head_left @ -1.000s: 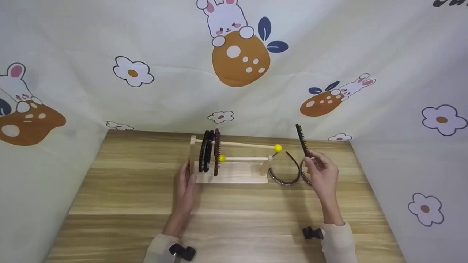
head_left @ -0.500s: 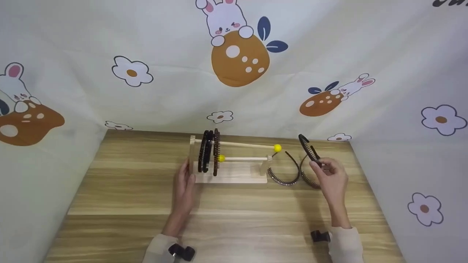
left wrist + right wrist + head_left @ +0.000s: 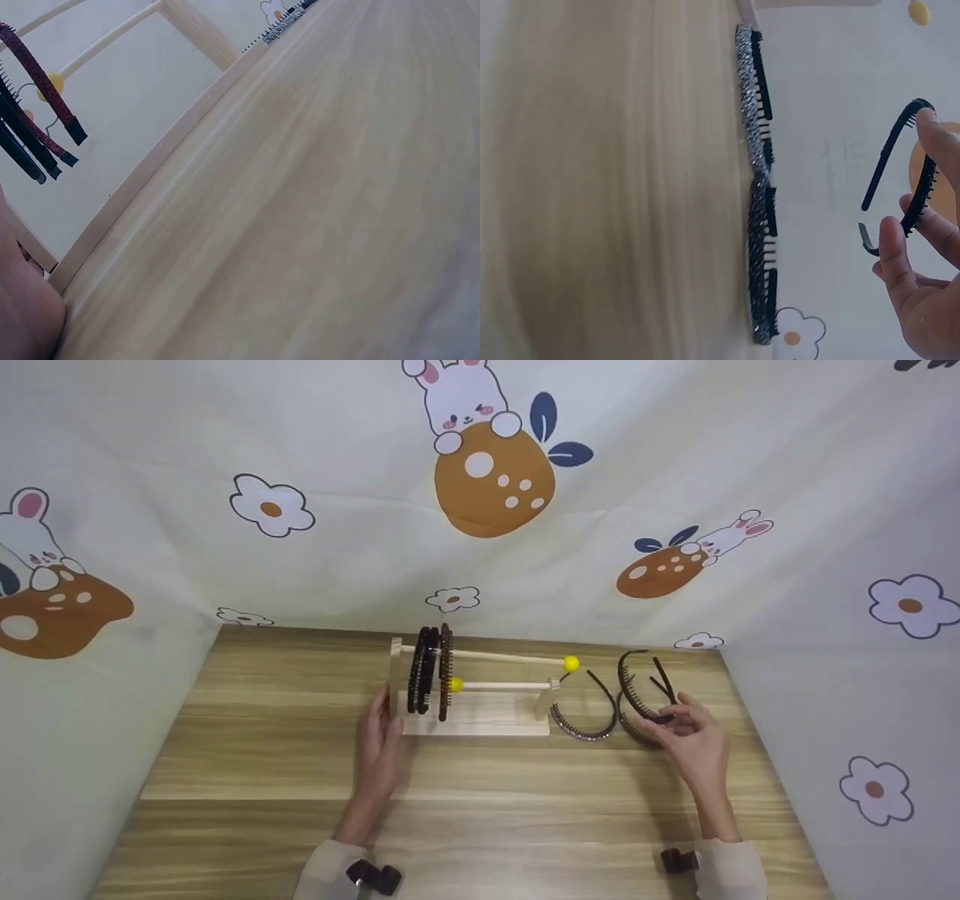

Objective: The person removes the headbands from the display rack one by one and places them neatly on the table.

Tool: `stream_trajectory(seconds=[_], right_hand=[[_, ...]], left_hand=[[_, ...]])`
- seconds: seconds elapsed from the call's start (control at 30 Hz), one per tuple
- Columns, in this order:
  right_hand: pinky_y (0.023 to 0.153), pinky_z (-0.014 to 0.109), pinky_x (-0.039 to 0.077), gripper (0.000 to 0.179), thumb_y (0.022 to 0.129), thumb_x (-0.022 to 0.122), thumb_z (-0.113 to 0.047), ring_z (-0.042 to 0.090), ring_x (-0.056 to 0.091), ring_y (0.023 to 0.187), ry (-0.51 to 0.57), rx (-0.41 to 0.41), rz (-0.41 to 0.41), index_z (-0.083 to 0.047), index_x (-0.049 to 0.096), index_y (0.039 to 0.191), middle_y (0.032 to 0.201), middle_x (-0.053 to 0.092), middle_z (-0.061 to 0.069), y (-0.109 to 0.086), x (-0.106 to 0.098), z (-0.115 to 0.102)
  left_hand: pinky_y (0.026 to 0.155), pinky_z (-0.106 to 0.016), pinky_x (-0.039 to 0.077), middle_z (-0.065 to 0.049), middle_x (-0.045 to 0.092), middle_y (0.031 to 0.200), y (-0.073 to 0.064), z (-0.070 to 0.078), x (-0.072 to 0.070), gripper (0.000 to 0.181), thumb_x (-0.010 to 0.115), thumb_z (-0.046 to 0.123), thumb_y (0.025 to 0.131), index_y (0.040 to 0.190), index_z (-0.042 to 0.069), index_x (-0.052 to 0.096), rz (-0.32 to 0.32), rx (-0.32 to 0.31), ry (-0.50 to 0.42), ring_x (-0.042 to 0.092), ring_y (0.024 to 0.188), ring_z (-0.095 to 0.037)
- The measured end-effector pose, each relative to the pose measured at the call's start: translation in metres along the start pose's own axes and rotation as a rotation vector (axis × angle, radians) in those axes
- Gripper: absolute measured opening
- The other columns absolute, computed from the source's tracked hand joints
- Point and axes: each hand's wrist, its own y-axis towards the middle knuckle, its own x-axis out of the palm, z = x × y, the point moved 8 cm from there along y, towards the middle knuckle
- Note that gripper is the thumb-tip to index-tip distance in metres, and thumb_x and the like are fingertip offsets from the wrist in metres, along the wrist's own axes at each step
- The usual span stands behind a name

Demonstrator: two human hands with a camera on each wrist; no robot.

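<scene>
My left hand point(image 3: 379, 754) holds the left end of a pale wooden stand point(image 3: 517, 727), thumb at the front and other fingers partly hidden behind the upright. Two rods with yellow ball tips point(image 3: 571, 664) run along it. Several dark toothed headbands point(image 3: 424, 671) hang at its left, a reddish-brown headband point(image 3: 446, 682) rightmost. To the right, my right hand point(image 3: 697, 742) pinches a black toothed headband point(image 3: 626, 682) between thumb and fingers, raised above the table in the right wrist view. Below it lies a dark glittery headband point(image 3: 757, 262), end to end with a silver glittery headband point(image 3: 748, 97).
The wood-grain table point(image 3: 465, 810) runs up to a pale cloth backdrop point(image 3: 360, 547) printed with rabbits and flowers, which also closes in both sides. The silver glittery headband lies close to the stand's right end.
My right hand has moved right and toward me, lowering the black headband and turning it from edge-on so that its curve shows. My left hand and the stand stay put.
</scene>
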Motion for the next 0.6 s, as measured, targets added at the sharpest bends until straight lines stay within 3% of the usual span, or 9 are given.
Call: stream_trajectory(seconds=[0.17, 0.37, 0.43, 0.6], right_hand=[[0.072, 0.008, 0.059, 0.042, 0.079, 0.102, -0.01, -0.006, 0.073, 0.076, 0.043, 0.018, -0.018, 0.008, 0.079, 0.109, 0.159, 0.055, 0.031, -0.001, -0.008, 0.013], [0.079, 0.007, 0.058, 0.043, 0.077, 0.102, 0.0, -0.005, 0.073, 0.08, 0.069, -0.017, -0.036, 0.012, 0.077, 0.11, 0.159, 0.056, 0.03, 0.001, -0.018, 0.023], [0.081, 0.005, 0.056, 0.045, 0.075, 0.102, 0.0, -0.004, 0.073, 0.079, 0.029, -0.046, -0.046, 0.011, 0.077, 0.11, 0.16, 0.056, 0.028, 0.001, -0.022, 0.024], [0.063, 0.007, 0.048, 0.043, 0.072, 0.105, -0.007, -0.001, 0.062, 0.063, -0.139, -0.134, -0.046, 0.001, 0.08, 0.107, 0.157, 0.06, 0.025, -0.001, -0.033, 0.025]], left_hand=[[0.135, -0.059, 0.029, -0.021, 0.03, 0.177, 0.001, 0.0, 0.0, 0.058, 0.048, 0.017, 0.119, 0.174, 0.009, 0.032, 0.009, 0.016, -0.006, 0.036, 0.161, -0.042], [0.134, -0.061, 0.03, -0.024, 0.031, 0.176, 0.0, 0.0, -0.001, 0.059, 0.049, 0.012, 0.117, 0.173, 0.002, 0.03, 0.023, 0.036, -0.025, 0.036, 0.161, -0.045], [0.134, -0.06, 0.03, -0.025, 0.031, 0.176, 0.0, 0.0, -0.001, 0.059, 0.048, 0.012, 0.118, 0.173, 0.003, 0.031, 0.026, 0.037, -0.022, 0.037, 0.16, -0.045], [0.134, -0.059, 0.03, -0.024, 0.031, 0.176, 0.001, 0.001, 0.0, 0.057, 0.047, 0.014, 0.118, 0.172, 0.002, 0.032, 0.023, 0.039, 0.001, 0.037, 0.16, -0.045]])
